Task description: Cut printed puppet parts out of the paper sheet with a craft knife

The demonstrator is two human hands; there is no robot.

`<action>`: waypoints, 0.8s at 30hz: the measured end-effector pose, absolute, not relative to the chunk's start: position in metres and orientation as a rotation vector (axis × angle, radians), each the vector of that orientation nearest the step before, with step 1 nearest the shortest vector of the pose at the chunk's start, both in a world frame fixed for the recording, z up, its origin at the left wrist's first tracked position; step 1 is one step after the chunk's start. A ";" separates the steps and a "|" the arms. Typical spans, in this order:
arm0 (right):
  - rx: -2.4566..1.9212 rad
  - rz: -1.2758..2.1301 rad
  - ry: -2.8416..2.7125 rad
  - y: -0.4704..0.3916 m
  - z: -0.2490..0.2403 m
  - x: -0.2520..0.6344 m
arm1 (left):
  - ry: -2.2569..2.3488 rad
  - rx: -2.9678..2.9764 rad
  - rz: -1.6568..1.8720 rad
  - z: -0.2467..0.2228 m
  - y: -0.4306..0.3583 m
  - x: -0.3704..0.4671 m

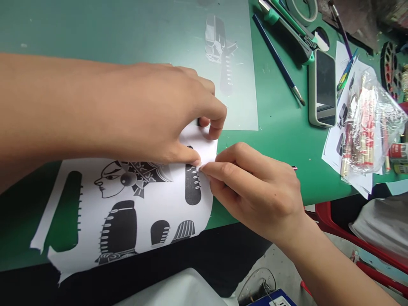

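Note:
A white paper sheet (146, 208) printed with black-and-white figure parts lies at the table's front edge, partly overhanging it. A long cut-out opens its left side, with green showing through. My left hand (178, 106) reaches across the top of the sheet, thumb pressed on the paper and fingers curled at its upper right edge. Close to that thumb, my right hand (255, 187) pinches the sheet's right edge, above a dark printed limb shape (193, 189). A thin pinkish tip (294, 168) shows behind my right hand; its kind is hidden.
Beyond the hands lies a translucent sheet (240, 106) with a faint figure. Farther right are a blue paintbrush (279, 59), green-and-grey utility knives (290, 34), a tape roll (304, 8), a phone (322, 89) and a plastic bag of markers (366, 123). A red chair (347, 240) stands below.

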State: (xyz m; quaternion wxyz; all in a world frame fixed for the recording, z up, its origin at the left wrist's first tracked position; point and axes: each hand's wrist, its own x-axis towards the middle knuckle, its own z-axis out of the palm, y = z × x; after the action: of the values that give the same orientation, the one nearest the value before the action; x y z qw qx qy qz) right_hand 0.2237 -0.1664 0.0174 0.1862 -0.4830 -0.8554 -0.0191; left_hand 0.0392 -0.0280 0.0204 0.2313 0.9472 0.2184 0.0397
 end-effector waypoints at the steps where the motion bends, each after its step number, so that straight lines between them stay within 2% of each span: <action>1: -1.356 -0.050 -2.409 -0.166 0.017 0.223 | 0.598 2.606 0.111 0.021 -0.028 0.039; 16: -1.301 0.081 -2.456 -0.165 0.020 0.228 | 0.606 2.617 0.068 0.017 -0.026 0.041; 24: -1.766 0.034 -2.123 -0.182 0.045 0.214 | 0.808 2.709 -0.090 0.036 -0.040 0.050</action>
State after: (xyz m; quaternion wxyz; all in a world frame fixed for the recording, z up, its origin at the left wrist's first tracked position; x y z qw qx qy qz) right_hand 0.2142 -0.1821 0.0452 0.1888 -0.6280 -0.7549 0.0120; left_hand 0.0496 -0.0405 0.0358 0.1560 0.9461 0.2821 -0.0315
